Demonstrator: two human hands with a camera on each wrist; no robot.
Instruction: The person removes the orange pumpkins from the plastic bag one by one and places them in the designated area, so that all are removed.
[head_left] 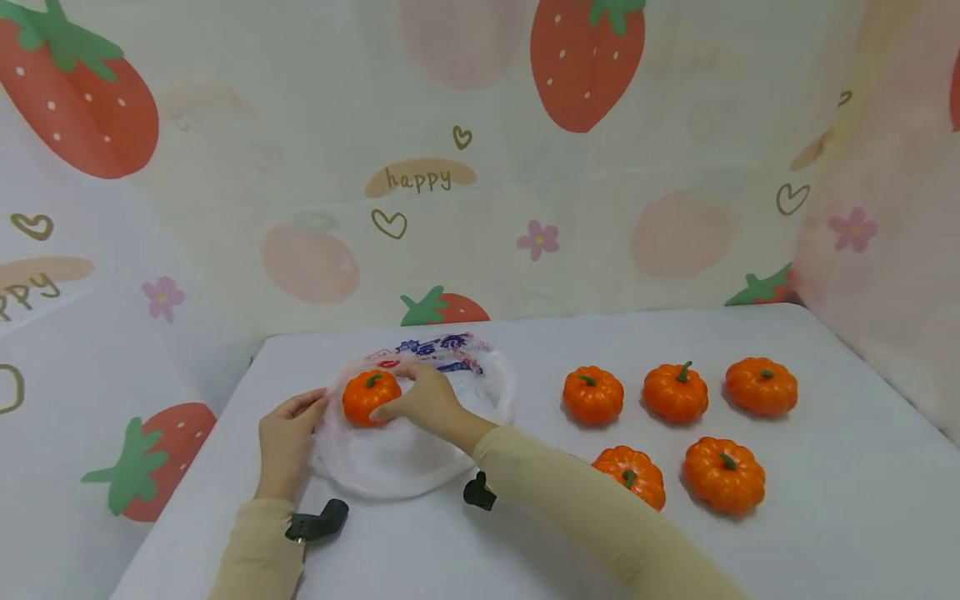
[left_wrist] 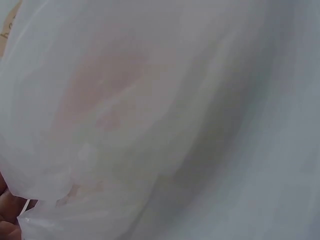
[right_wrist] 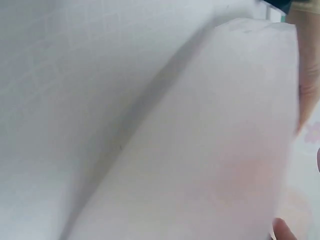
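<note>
A white translucent plastic bag (head_left: pixel 420 462) with blue and red print lies with its round mouth spread on the table. On its left rim, my left hand (head_left: pixel 288 437) pinches the plastic; the left wrist view shows those fingers (left_wrist: pixel 9 212) at the bag's edge. My right hand (head_left: pixel 431 404) grips a small orange pumpkin (head_left: pixel 365 398) with a green stem, over the left part of the bag's mouth. Whether the pumpkin touches the bag cannot be told. In the right wrist view the bag (right_wrist: pixel 225 130) hides the pumpkin and most of the hand.
Several more orange pumpkins stand on the right of the white table (head_left: pixel 840 500): three in a back row, such as the far-right pumpkin (head_left: pixel 761 387), and two nearer. My right sleeve partly covers the near pumpkin (head_left: pixel 633 475). A strawberry-print cloth (head_left: pixel 480 275) hangs behind.
</note>
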